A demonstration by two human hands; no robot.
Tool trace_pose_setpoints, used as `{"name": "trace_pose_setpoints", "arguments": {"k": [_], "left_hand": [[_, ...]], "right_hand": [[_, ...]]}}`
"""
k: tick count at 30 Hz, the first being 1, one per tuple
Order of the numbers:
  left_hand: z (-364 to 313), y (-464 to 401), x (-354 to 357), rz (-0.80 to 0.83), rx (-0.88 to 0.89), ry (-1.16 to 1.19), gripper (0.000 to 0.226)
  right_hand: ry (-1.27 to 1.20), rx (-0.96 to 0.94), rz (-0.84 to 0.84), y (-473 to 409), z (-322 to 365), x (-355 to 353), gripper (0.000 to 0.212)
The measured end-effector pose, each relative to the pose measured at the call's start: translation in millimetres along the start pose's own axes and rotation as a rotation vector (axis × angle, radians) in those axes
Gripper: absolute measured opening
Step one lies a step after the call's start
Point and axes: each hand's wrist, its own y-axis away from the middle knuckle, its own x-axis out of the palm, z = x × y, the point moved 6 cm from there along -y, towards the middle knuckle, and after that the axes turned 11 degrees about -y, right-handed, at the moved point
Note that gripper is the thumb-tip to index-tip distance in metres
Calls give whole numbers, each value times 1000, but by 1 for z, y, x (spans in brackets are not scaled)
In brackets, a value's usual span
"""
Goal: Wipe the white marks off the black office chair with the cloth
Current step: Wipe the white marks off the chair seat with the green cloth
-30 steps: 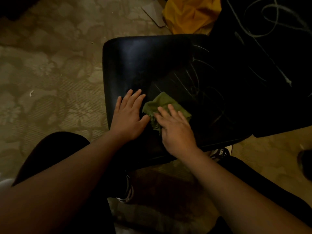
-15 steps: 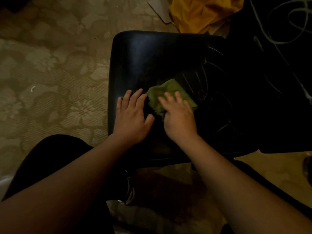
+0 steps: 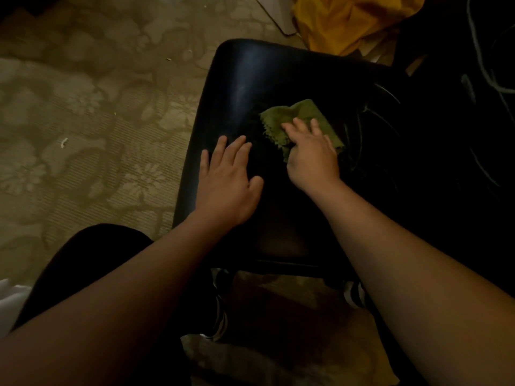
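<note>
The black chair seat (image 3: 250, 87) is smooth and shiny, with round corners. Thin white marks (image 3: 359, 135) curve across its right side. A green cloth (image 3: 301, 115) lies crumpled on the middle of the seat, just left of those marks. It looks soft, and its left edge is cut in little zigzags.

The right hand (image 3: 312, 160) lies flat on the cloth with its fingers spread a bit, pressing it down on the seat. The left hand (image 3: 225, 182) is open wide and rests flat on the bare seat, near the cloth but not touching it. It holds nothing. The floor (image 3: 83, 121) beside the chair has a flower pattern.
</note>
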Motion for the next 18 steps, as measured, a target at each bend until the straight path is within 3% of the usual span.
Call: {"name": "trace_pose_setpoints", "arguments": {"k": [4, 7, 10, 14, 18], "left_hand": [[7, -6, 3, -8, 22, 0, 65], [9, -9, 2, -22, 33, 17, 65], [9, -13, -3, -18, 46, -9, 66], [1, -8, -5, 12, 27, -23, 65], [-21, 6, 1, 36, 73, -68, 68]], "right_hand": [[-48, -280, 90, 27, 23, 17, 57], [-44, -317, 109, 35, 19, 18, 56], [-64, -242, 42, 28, 0, 8, 59], [-149, 10, -118, 22, -56, -19, 62], [-134, 95, -117, 22, -70, -24, 59]]}}
